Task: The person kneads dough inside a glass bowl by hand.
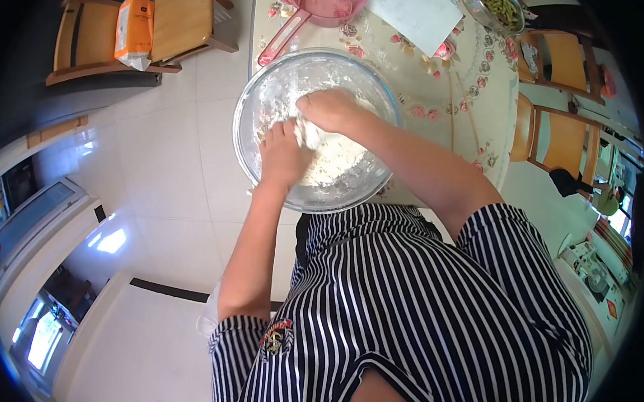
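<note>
A large clear glass bowl (246, 151) stands at the table's near left corner, close to my body. Crumbly, floury dough (332, 162) covers its bottom, and white flour clings to the inner wall. Both hands are inside the bowl, close together. My left hand (284, 156) has its fingers bent around some pale dough on the left side. My right hand (332, 109) is closed above the middle, thumb folded in, at the same whitish clump. Part of the clump between them is blurred, and the right fingertips are hidden from above.
Behind the bowl lies a pink translucent strainer-like pan (327, 3), its handle towards the rim. A white sheet (415, 17) rests on the flowered tablecloth (420, 90). A bowl of green food (497, 11) stands at the far right. Wooden chairs flank the table; one holds an orange package (134, 31).
</note>
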A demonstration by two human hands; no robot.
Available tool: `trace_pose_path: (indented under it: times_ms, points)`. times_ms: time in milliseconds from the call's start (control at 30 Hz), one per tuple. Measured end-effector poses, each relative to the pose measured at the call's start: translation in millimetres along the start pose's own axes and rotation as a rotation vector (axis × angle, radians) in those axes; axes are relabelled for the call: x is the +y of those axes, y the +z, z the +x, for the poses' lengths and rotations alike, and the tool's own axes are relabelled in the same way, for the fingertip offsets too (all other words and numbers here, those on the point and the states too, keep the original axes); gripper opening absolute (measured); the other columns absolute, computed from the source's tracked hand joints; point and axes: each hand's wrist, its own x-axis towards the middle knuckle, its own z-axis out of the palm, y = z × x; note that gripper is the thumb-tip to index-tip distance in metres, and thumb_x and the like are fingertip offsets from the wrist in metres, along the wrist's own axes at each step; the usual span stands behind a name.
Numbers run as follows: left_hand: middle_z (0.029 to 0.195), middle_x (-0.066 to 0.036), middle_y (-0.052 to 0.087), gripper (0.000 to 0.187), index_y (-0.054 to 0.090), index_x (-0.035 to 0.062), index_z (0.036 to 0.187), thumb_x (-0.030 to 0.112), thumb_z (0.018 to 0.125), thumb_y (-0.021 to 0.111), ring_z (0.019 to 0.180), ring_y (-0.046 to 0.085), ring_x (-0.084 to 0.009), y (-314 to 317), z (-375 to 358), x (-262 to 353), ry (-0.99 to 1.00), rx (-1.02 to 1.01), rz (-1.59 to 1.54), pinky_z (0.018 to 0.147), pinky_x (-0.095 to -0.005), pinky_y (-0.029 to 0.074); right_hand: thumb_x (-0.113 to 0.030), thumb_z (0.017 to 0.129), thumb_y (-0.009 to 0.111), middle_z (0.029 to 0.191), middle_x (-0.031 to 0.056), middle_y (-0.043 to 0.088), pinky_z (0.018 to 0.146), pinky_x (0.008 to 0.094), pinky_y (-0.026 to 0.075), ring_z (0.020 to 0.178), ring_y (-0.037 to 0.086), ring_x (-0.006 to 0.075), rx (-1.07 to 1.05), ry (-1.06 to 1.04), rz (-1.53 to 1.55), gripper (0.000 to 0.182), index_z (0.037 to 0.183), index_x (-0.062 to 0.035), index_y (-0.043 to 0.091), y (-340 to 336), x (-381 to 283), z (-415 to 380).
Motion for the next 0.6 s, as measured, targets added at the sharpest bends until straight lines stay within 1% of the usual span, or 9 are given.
trace_pose_path:
  times_ms: [33, 133, 167, 233, 333, 367, 500, 567, 600]
  points:
    - [0.139, -0.016, 0.054, 0.081, 0.051, 0.0058, 0.141, 0.035, 0.075, 0.088, 0.134, 0.048, -0.0369, -7, -16, 8, 0.051, -0.018, -0.041, 0.113, -0.0518, 0.036, -0.04, 0.104, 0.035, 0.106, 0.0172, 0.075, 0.094, 0.0513, 0.047, 0.105, 0.069, 0.0336, -0.013, 0.024, 0.022, 0.053, 0.103, -0.0081, 0.077, -9, -7, -12]
    - [0.14, -0.016, 0.052, 0.092, 0.048, 0.0065, 0.145, 0.03, 0.069, 0.093, 0.136, 0.046, -0.0369, -29, -53, 19, 0.029, -0.101, -0.101, 0.115, -0.052, 0.034, -0.036, 0.102, 0.045, 0.102, 0.0101, 0.071, 0.093, 0.0497, 0.045, 0.103, 0.065, 0.029, 0.203, -0.113, -0.209, 0.041, 0.101, -0.0101, 0.076, 4, -21, -50]
    - [0.14, -0.016, 0.052, 0.092, 0.048, 0.0065, 0.145, 0.03, 0.069, 0.093, 0.136, 0.046, -0.0369, -27, -58, 20, 0.027, -0.098, -0.104, 0.115, -0.052, 0.034, -0.036, 0.102, 0.045, 0.102, 0.0101, 0.071, 0.093, 0.0497, 0.045, 0.103, 0.065, 0.029, 0.202, -0.115, -0.213, 0.041, 0.101, -0.0101, 0.076, 22, -19, -64]
    - [0.14, -0.016, 0.051, 0.103, 0.043, 0.0078, 0.15, 0.028, 0.064, 0.096, 0.139, 0.044, -0.0358, -14, -60, 20, 0.038, 0.118, -0.002, 0.116, -0.0508, 0.034, -0.029, 0.1, 0.051, 0.109, 0.0054, 0.07, 0.096, 0.0462, 0.041, 0.107, 0.062, 0.0238, 0.508, -0.251, -0.171, 0.03, 0.098, -0.0128, 0.076, 64, -7, -86]
    - [0.15, -0.019, 0.044, 0.106, 0.037, 0.0091, 0.156, 0.033, 0.069, 0.093, 0.148, 0.035, -0.038, 21, -48, 10, -0.01, -0.034, 0.025, 0.12, -0.0573, 0.027, -0.028, 0.097, 0.053, 0.116, 0.0019, 0.066, 0.1, 0.043, 0.036, 0.115, 0.056, 0.02, 0.497, -0.218, -0.124, 0.026, 0.097, -0.0142, 0.074, 70, -5, -91]
    - [0.142, -0.017, 0.05, 0.096, 0.043, 0.0106, 0.149, 0.03, 0.068, 0.092, 0.14, 0.043, -0.0372, 31, -43, 8, 0.018, 0.043, 0.083, 0.115, -0.0544, 0.032, -0.028, 0.095, 0.055, 0.106, 0.0029, 0.066, 0.095, 0.0435, 0.038, 0.107, 0.058, 0.022, 0.547, -0.214, -0.128, 0.023, 0.095, -0.014, 0.073, 72, -5, -84]
    - [0.129, -0.013, 0.055, 0.082, 0.05, 0.0093, 0.14, 0.025, 0.069, 0.088, 0.127, 0.051, -0.0339, 32, -15, 6, -0.064, -0.072, 0.14, 0.107, -0.0492, 0.039, -0.026, 0.092, 0.057, 0.096, 0.002, 0.065, 0.089, 0.0438, 0.04, 0.099, 0.059, 0.0225, 0.588, -0.204, -0.132, 0.019, 0.089, -0.0143, 0.072, 68, 2, -60]
    - [0.116, -0.012, 0.06, 0.062, 0.056, 0.011, 0.124, 0.028, 0.072, 0.086, 0.115, 0.058, -0.0335, 45, -4, -4, -0.026, 0.059, 0.25, 0.098, -0.0484, 0.043, -0.029, 0.085, 0.062, 0.081, 0.0002, 0.063, 0.084, 0.0437, 0.04, 0.09, 0.059, 0.022, 0.639, -0.265, -0.141, 0.018, 0.077, -0.0154, 0.07, 70, 8, -46]
    - [0.116, -0.012, 0.06, 0.062, 0.056, 0.011, 0.124, 0.028, 0.072, 0.086, 0.115, 0.058, -0.0335, 42, 1, -5, -0.032, 0.046, 0.248, 0.098, -0.0484, 0.043, -0.029, 0.085, 0.062, 0.081, 0.0002, 0.063, 0.084, 0.0437, 0.04, 0.09, 0.059, 0.022, 0.626, -0.261, -0.137, 0.018, 0.077, -0.0154, 0.07, 67, 10, -39]
